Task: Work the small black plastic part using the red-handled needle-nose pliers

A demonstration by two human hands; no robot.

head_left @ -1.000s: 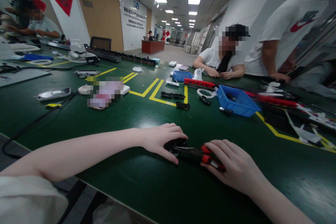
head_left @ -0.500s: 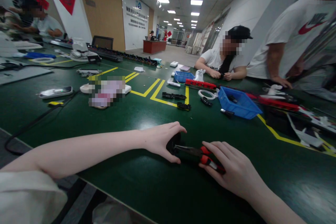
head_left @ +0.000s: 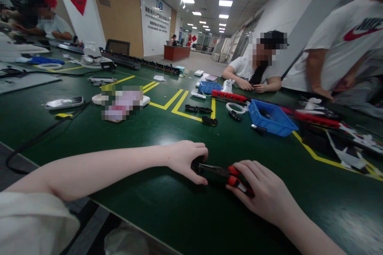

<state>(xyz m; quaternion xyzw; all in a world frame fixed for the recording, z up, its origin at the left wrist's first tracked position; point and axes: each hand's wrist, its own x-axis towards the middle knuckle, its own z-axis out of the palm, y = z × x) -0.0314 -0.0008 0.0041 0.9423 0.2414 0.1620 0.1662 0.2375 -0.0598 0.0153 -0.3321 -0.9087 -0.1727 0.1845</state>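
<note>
My left hand [head_left: 189, 159] curls its fingers round a small black part [head_left: 197, 165] just above the green table [head_left: 143, 199]. The part lies mostly within the grasp, so its shape is hard to make out. Red-handled needle-nose pliers [head_left: 231, 176] are in my right hand [head_left: 263, 189], fingers wrapped over the grips. Their slim jaws point left, and the tips reach the black part at its near side. Whether the jaws pinch anything cannot be made out.
Black clip-like pieces [head_left: 198, 109] lie inside yellow tape marks. A blue bin [head_left: 273, 121] with dark parts stands right of them, beside a white ring [head_left: 235, 108]. Further left are a phone [head_left: 124, 103] and a black cable [head_left: 44, 132]. Co-workers sit and stand across the table.
The fingers of my left hand have closed further round the black part. The pliers have shifted very slightly left, their tips still at the part.
</note>
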